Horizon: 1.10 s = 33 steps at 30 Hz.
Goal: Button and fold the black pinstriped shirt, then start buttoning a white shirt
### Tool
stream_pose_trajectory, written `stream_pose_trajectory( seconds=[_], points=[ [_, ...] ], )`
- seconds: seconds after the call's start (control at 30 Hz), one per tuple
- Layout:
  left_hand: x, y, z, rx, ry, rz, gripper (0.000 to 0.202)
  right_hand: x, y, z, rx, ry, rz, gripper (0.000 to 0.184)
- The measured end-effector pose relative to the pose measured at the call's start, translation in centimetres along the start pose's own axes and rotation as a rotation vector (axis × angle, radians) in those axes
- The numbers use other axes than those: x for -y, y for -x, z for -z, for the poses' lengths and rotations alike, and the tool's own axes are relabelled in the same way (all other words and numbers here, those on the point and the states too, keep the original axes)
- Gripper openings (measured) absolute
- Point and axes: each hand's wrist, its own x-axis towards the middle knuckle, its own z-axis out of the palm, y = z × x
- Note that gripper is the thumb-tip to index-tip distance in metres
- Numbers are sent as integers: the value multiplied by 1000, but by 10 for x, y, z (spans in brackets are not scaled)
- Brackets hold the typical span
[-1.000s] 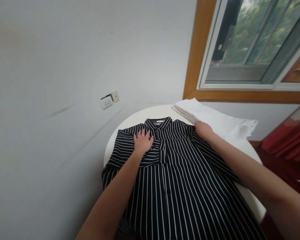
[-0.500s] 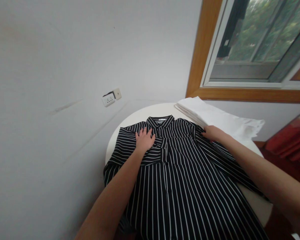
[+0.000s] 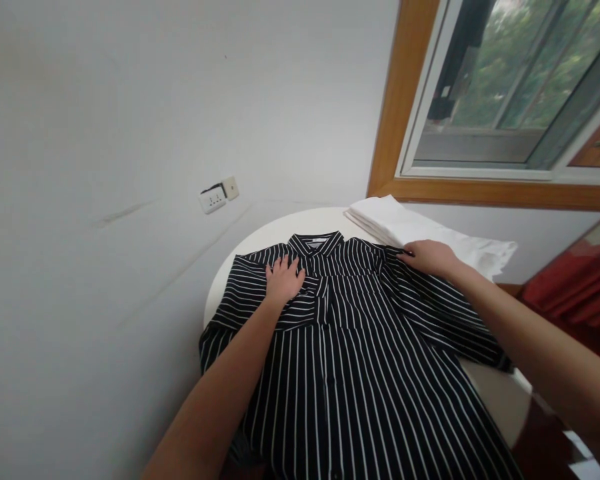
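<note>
A black shirt with white stripes (image 3: 350, 373) lies front side up, its collar toward the wall and its lower part running toward me. One sleeve, on the left, is folded across the chest. My left hand (image 3: 283, 280) rests flat on that folded sleeve below the collar, fingers spread. At the right shoulder, my right hand (image 3: 425, 257) pinches the fabric near the top of the other sleeve (image 3: 445, 313), which stretches out to the right, partly behind my forearm.
Under the shirt is a round white table (image 3: 265, 233) against the wall. Folded white cloth (image 3: 430, 230) lies at its back right. A wall socket (image 3: 213, 199) is at the left, a wood-framed window (image 3: 387, 147) at the right, and red fabric (image 3: 575, 287) beyond the table.
My right hand has shifted slightly up at the shoulder, and the right sleeve lies spread wider, its cuff end drawn upward. My left hand stays in place on the folded sleeve.
</note>
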Motion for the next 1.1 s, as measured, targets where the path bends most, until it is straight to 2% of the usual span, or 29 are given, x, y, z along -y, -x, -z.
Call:
stream_pose_trajectory(
  seconds=[0.07,0.13,0.2,0.3,0.4,0.47,0.53,0.67,0.77,0.93,1.0,1.1],
  points=[
    [0,0,0,-2,8,-1,58,14,-14,13,-62,-36,60,48],
    [-1,1,0,-4,8,1,58,37,-32,18,-70,-110,119,48],
    [-1,2,1,-11,1,1,58,65,-52,15,-62,-208,152,46],
    [-1,3,2,-23,-5,-11,57,105,-73,3,13,-346,106,49],
    [-1,5,4,-21,3,-14,57,119,-80,-5,26,-350,41,50],
    [-1,5,5,-14,12,-14,58,109,-79,-5,-41,-308,32,48],
    [-2,5,6,-9,20,-15,58,88,-75,-3,-37,-300,98,44],
    [-1,2,4,-5,28,-10,58,42,-56,-7,220,-337,316,39],
    [-1,1,3,-9,30,-16,58,22,-37,-22,314,-271,326,38],
    [-1,2,3,-12,46,-18,58,10,-10,-41,288,-128,384,33],
    [-1,3,3,-24,58,-13,58,7,-3,-36,243,-142,398,31],
    [-4,5,6,-77,85,-7,59,1,7,-14,178,-279,366,33]
  ],
)
